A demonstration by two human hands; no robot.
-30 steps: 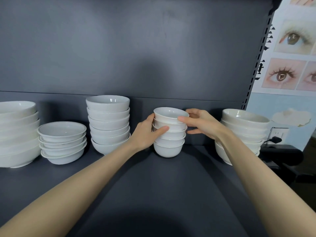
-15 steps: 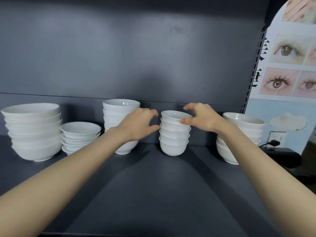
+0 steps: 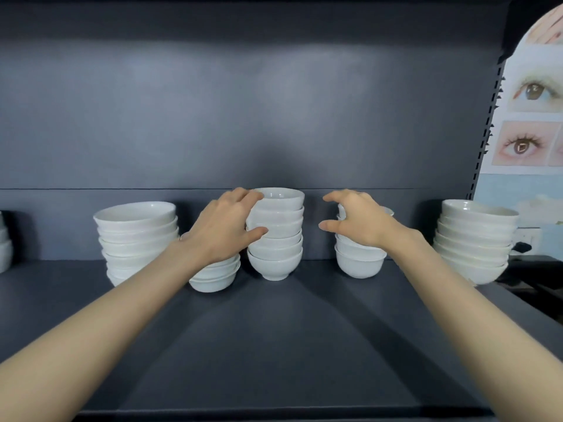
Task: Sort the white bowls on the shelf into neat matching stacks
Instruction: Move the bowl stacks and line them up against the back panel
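Along the back of the dark grey shelf (image 3: 274,345) upright stacks of white bowls stand in a row. The centre stack (image 3: 278,239) holds 6 small, deep, footed bowls, nested evenly; a left hand (image 3: 222,226) curls against its left side, fingers at the top rim, thumb on the 3rd bowl down. Just left of it a low stack of shallow bowls (image 3: 213,278) sits slightly forward, next to a taller stack of wide bowls (image 3: 137,236). To the right, apart, a short stack of small bowls (image 3: 359,263) is partly hidden. Another wide stack (image 3: 475,242) stands near the shelf's right end, and 1 more stack (image 3: 4,245) is cut off at the far left.
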